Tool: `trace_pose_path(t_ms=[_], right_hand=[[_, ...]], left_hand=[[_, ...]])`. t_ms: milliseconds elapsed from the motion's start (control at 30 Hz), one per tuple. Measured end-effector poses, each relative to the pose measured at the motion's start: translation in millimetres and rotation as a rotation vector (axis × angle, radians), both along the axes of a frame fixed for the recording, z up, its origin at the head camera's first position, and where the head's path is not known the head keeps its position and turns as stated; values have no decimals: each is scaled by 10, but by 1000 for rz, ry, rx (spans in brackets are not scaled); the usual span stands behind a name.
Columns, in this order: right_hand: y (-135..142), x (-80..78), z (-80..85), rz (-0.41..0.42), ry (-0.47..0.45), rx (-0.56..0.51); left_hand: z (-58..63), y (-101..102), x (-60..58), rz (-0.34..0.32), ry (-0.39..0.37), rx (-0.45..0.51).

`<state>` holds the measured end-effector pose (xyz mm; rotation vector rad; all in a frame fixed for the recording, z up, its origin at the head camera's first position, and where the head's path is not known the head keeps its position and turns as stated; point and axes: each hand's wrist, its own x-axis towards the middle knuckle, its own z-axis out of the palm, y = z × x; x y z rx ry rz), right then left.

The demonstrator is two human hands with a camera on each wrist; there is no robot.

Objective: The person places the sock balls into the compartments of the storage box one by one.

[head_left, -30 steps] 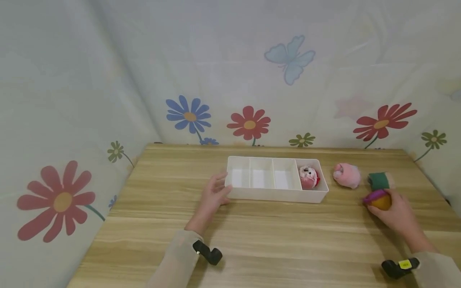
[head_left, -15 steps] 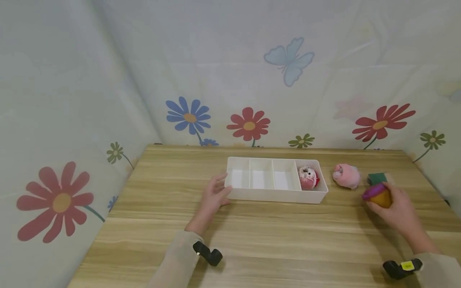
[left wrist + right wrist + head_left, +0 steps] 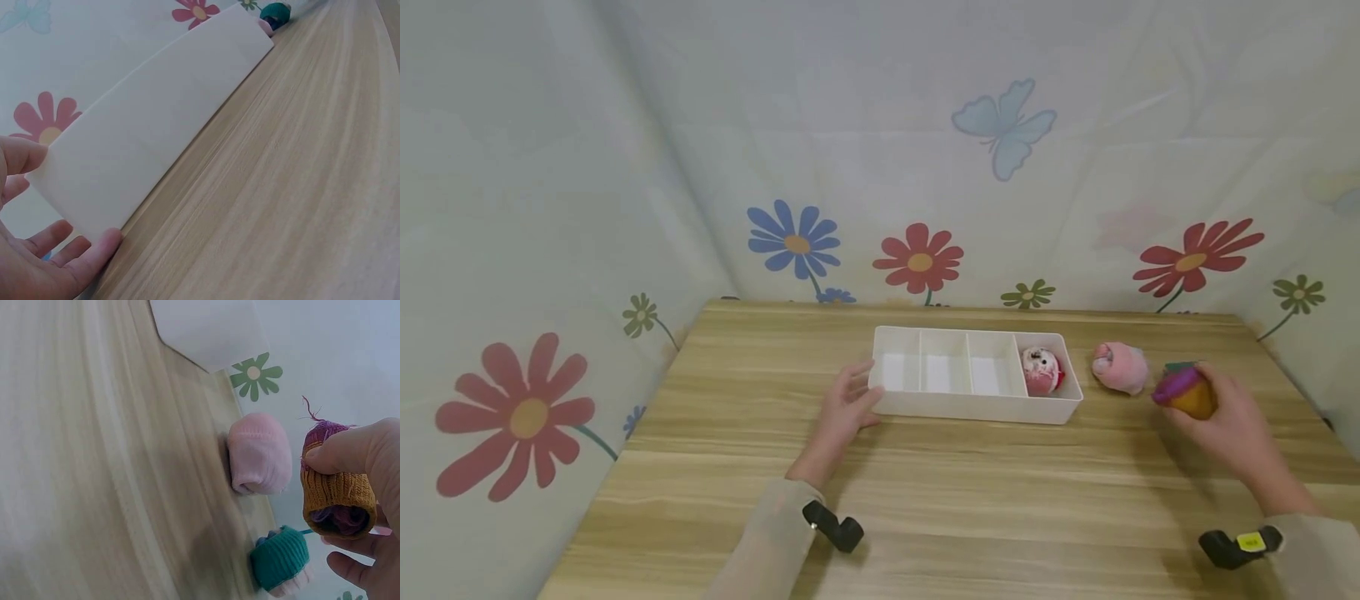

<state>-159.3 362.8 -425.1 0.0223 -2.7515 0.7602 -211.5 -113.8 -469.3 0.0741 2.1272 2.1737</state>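
My right hand (image 3: 1232,425) grips a rolled-up sock (image 3: 337,487), mustard ribbed with a purple end, thumb pressed on its side. It is lifted above the table at the right. Behind it lies a green rolled sock (image 3: 281,559), partly hidden in the head view. A pink rolled sock (image 3: 1120,367) sits between that and a white box (image 3: 977,407). My left hand (image 3: 847,404) rests with spread fingers against the box's left end, its thumb at the front corner. In the rightmost of the box's several compartments is a red and white rolled sock (image 3: 1042,371) with a face pattern.
The wood-grain table (image 3: 970,500) runs back to a white curtain (image 3: 850,150) printed with flowers and a butterfly. Other compartments of the box show bare white floors. Black wrist cameras (image 3: 1240,548) are strapped over both sleeves.
My right hand has raised the mustard and purple sock a little, and it now covers most of the green sock in the head view. My left hand and the box have stayed put.
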Motion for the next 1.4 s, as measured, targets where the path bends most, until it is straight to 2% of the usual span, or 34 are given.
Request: trace_pose_path(t_ms=[133,467,967,1400], right_hand=[[-30,-25,47,6,11,-7],[-114,-46,148,14,-31,-15],[-231,-153,248,70,35,1],[-334,-250,320,83,31,15]], left_hand=[[-3,-2,-1,3,2,-2],[-22,-2,8,5,-5,1],[-26,-7,16,13,1,2],[-2,3,13,7,2,10]])
